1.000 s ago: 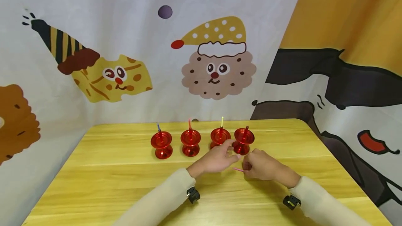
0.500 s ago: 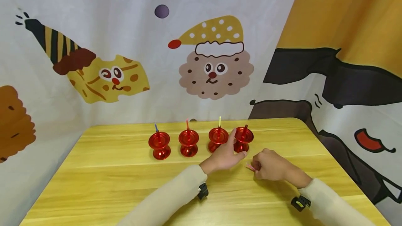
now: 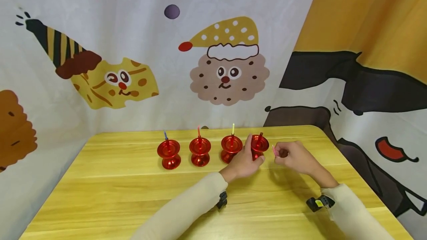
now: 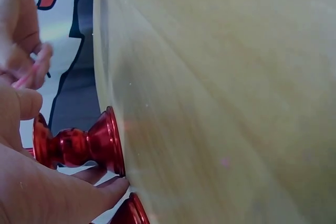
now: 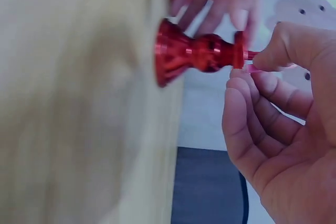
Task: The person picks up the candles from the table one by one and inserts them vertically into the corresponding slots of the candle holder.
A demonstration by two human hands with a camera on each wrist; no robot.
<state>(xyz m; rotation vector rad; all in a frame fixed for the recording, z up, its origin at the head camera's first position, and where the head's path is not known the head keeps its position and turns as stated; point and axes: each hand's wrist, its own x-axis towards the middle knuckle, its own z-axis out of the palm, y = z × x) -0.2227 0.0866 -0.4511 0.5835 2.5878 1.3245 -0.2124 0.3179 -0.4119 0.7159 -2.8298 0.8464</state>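
Observation:
Several shiny red candle holders stand in a row. A blue candle (image 3: 165,135), a red candle (image 3: 198,132) and a yellow candle (image 3: 233,129) rise from three of them. My left hand (image 3: 242,161) holds the rightmost candle holder (image 3: 260,143), thumb in front and fingers along its left side. Only a short red tube (image 3: 261,135) sticks up from that holder's dish. Just right of it, my right hand (image 3: 295,155) pinches a small pink candle (image 3: 274,150) between thumb and fingertips, raised off the table and nearly upright. In the right wrist view the fingertips overlap the holder's rim.
The light wooden table (image 3: 126,195) reaches back to a curtain (image 3: 133,21) printed with cartoon figures. Left of my hands stand the other holders, including the leftmost candle holder (image 3: 171,162). Its neighbour, the second candle holder (image 3: 200,158), is close by.
My right hand has moved right, then lifted the pink candle from near the tabletop to dish height, turning it from lying flat to nearly upright. My left hand has shifted right around the rightmost holder.

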